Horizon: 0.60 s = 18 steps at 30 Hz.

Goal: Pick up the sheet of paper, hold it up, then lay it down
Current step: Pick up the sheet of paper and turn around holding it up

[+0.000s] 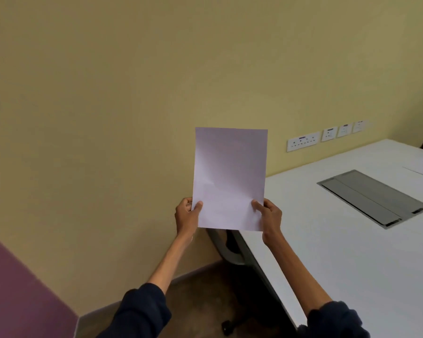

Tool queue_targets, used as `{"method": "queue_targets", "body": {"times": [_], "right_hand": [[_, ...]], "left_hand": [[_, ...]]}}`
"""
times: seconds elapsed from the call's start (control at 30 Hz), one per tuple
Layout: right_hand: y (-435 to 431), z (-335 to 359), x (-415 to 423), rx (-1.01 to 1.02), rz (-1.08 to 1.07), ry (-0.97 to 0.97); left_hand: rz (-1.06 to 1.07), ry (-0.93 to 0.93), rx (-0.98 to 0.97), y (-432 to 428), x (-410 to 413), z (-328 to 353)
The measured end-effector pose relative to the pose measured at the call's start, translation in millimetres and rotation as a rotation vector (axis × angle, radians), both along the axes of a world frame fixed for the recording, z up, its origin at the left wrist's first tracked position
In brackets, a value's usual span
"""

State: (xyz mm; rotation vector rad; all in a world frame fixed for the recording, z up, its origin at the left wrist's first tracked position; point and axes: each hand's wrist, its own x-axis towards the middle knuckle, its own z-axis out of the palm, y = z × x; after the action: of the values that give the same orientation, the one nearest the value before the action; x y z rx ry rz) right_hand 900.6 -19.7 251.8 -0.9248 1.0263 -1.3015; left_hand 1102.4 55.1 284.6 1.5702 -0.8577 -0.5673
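I hold the blank sheet of paper [230, 179] upright in the middle of the frame, my left hand [187, 215] and right hand [270, 217] pinching its bottom corners, with no writing to read.

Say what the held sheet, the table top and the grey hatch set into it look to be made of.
Sheet: thin white paper, matt; it bows softly between the hands. Table top: smooth white surface, probably laminate; even with a dull sheen. Hatch: grey, likely brushed metal or plastic; flat panels with crisp edges, so I cannot tell which.
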Motion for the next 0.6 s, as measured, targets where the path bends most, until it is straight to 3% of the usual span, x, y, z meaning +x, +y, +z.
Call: {"method": "queue_targets", "body": {"times": [0.23,0.6], "right_hand": [[-90.0,-17.2,-23.9,0.035,-0.153,0.022],[-198.2,-62.7,-46.2,0.157,-0.517,0.082]], "left_hand": [[-0.188,-0.051,0.059,-133.5,-6.5,-10.7],[-0.667,-0.168,0.221,-351.8,-25.9,-49.5]]}}
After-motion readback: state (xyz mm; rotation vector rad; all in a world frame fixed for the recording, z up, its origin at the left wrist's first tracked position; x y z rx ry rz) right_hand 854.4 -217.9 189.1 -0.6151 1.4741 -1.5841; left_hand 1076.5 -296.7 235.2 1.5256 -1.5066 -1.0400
